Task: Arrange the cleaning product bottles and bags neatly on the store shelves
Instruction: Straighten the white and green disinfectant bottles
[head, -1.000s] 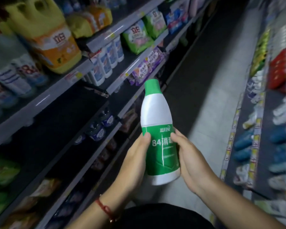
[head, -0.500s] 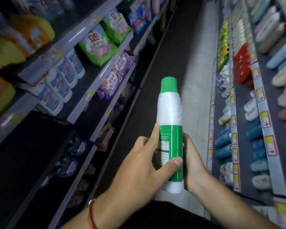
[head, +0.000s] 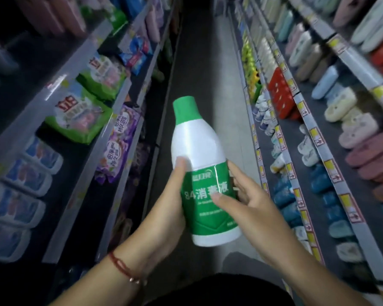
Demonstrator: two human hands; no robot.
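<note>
— What is different from half a second ago?

— The white plastic bottle (head: 205, 173) has turned; its green label now faces the camera, and it leans a little left.

— And the fingers?

— Both hands hold it over the aisle. The left hand (head: 164, 208) wraps its side, thumb on the smooth shoulder. The right hand (head: 250, 202) has fingers half curled, thumb on the glossy label.

— The top?

— A round green cap (head: 184, 109).

White disinfectant bottle (head: 199, 151), green cap and label, nearly upright over the aisle.
</note>
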